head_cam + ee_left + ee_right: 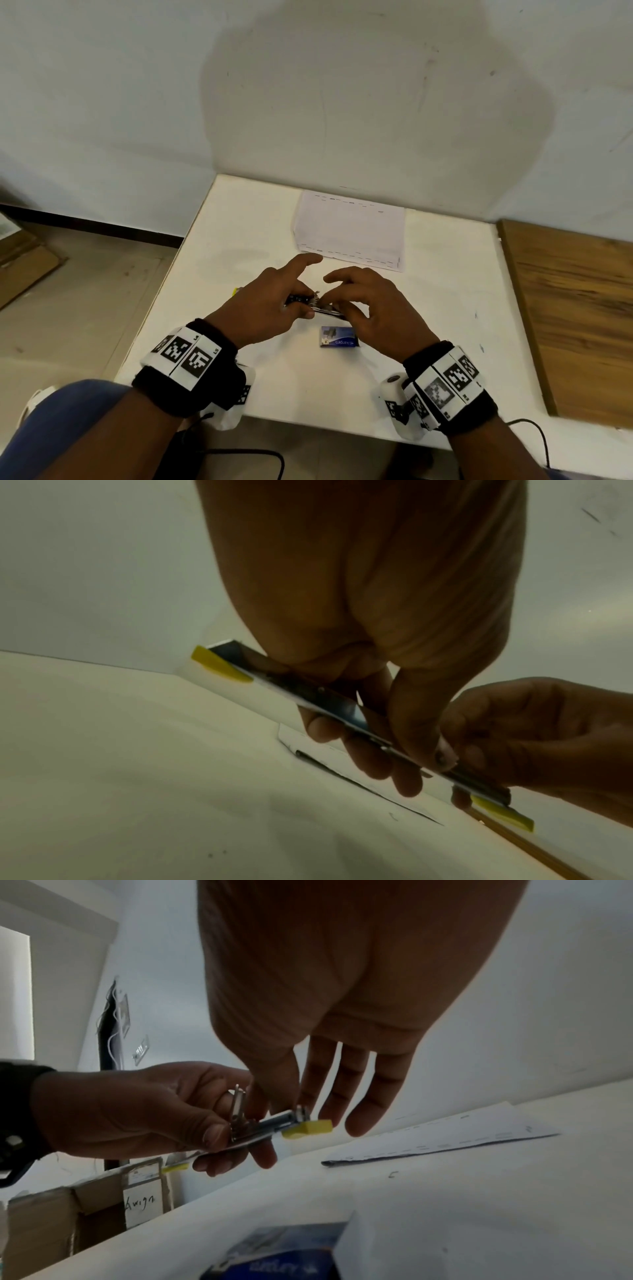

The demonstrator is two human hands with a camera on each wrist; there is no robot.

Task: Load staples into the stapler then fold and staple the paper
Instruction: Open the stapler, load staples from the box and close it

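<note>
While the paper [349,231] lies flat and unfolded at the table's [239,222] far edge, upper centre of the head view, both hands work the stapler [313,305] above mid-table; the staple box [339,336] sits just below, with bare tabletop either side. From the left wrist, the left hand [359,615] pinches the opened stapler mid-length. From the right wrist, the right hand [325,1001] presses thumb and forefinger at its metal channel, other fingers straight. Loading looks unfinished; folding and stapling remain.
</note>
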